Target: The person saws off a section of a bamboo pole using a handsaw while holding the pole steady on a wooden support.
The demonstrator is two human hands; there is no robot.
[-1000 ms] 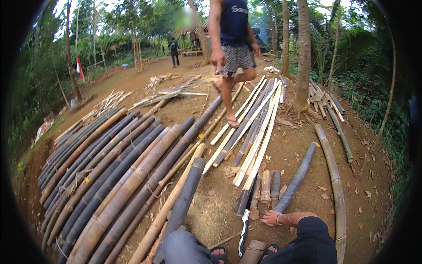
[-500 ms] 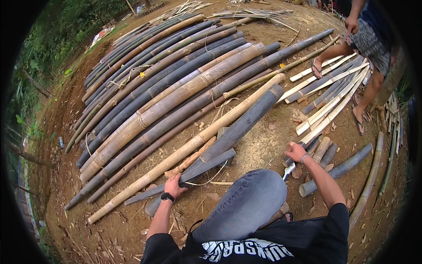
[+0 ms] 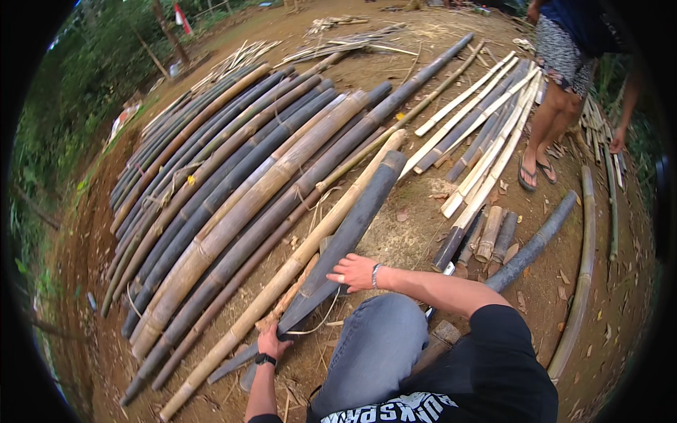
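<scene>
Holding both hands to a dark bamboo strip [image 3: 308,308], laid across the near part of a thick dark pole [image 3: 360,218].
Left hand [image 3: 271,342] against the strip beside the pole's near end, cannot tell whether clamped; right hand [image 3: 356,273] at the strip's other end, just right of the pole, fingers apart and clamped on nothing. Already split: pale strips [image 3: 466,94], right of the pole; seemingly still whole: row of round poles [image 3: 261,199], left of it. Judged only partly done.

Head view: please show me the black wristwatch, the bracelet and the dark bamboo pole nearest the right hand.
Black wristwatch [image 3: 265,359], head view: its face.
Bracelet [image 3: 375,276], head view: its band.
Dark bamboo pole [image 3: 358,221], head view: its top surface.
</scene>
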